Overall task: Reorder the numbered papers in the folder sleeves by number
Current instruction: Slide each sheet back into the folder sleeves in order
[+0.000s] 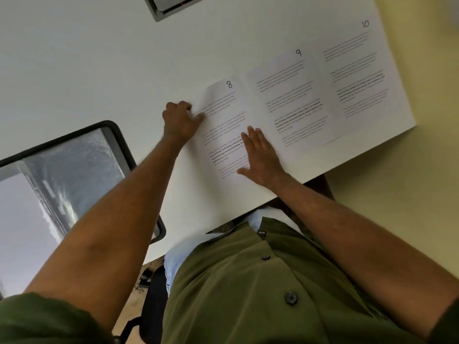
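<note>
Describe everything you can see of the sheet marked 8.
Sheet 8 is white paper printed with grey text blocks, some lines bold, with a handwritten 8 near its top corner. It lies on the white table, leftmost in a row with sheet 9 and sheet 10. The left hand pinches its left edge, which looks slightly lifted and blurred. The right hand presses flat on its lower right part.

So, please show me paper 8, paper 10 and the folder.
paper 8 (224,125): head view, bare middle of the sheet.
paper 10 (357,70): head view, middle of the printed text.
folder (74,165): head view, clear sleeve.
</note>
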Available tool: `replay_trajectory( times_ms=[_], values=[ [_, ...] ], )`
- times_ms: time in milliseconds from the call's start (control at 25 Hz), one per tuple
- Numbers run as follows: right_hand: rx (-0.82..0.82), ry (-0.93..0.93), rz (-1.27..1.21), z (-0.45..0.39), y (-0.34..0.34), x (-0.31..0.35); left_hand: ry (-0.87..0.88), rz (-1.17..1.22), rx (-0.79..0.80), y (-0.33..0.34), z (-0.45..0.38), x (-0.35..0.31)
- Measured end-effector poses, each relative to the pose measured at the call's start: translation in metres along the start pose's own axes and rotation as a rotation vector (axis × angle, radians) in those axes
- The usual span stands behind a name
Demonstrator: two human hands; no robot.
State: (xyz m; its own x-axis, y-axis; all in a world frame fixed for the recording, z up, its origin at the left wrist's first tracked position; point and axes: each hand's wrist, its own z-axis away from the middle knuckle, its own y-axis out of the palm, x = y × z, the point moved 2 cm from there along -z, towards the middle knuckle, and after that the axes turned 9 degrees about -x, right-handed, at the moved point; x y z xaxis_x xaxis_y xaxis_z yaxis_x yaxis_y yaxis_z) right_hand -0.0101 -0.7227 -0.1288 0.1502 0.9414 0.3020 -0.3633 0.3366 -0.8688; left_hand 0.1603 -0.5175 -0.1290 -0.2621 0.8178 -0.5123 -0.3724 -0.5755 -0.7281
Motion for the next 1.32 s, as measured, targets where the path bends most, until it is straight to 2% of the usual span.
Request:
replay_trajectory(
  times_ms=[160,240,400,520,680,920,1120,1320],
  values=[
    [0.004,0.004,-0.012,-0.003,0.0,0.001,-0.381,0.762,-0.064,-0.003,0.032,0.007],
    [-0.008,-0.001,-0.089,-0.002,-0.005,0.007,-0.452,0.903,-0.059,0.007,0.065,0.014],
    [-0.021,0.073,-0.435,0.0,-0.015,0.032,-0.324,0.807,-0.036,0.025,0.125,0.045],
    [-0.003,0.157,-0.6,0.002,-0.014,0.051,-0.331,0.796,-0.002,0.022,0.153,0.062],
    [-0.033,0.228,-0.715,0.002,-0.012,0.078,-0.405,0.879,-0.026,-0.014,0.156,0.091],
    [-0.055,0.516,-1.095,-0.001,-0.011,0.137,-0.401,0.967,0.006,-0.086,0.147,0.15],
    [0.026,0.444,-1.186,0.002,-0.011,0.205,-0.331,0.966,0.028,-0.143,0.141,0.201],
    [0.066,0.351,-1.171,0.002,0.01,0.272,-0.295,0.905,0.026,-0.181,0.136,0.254]
  ],
)
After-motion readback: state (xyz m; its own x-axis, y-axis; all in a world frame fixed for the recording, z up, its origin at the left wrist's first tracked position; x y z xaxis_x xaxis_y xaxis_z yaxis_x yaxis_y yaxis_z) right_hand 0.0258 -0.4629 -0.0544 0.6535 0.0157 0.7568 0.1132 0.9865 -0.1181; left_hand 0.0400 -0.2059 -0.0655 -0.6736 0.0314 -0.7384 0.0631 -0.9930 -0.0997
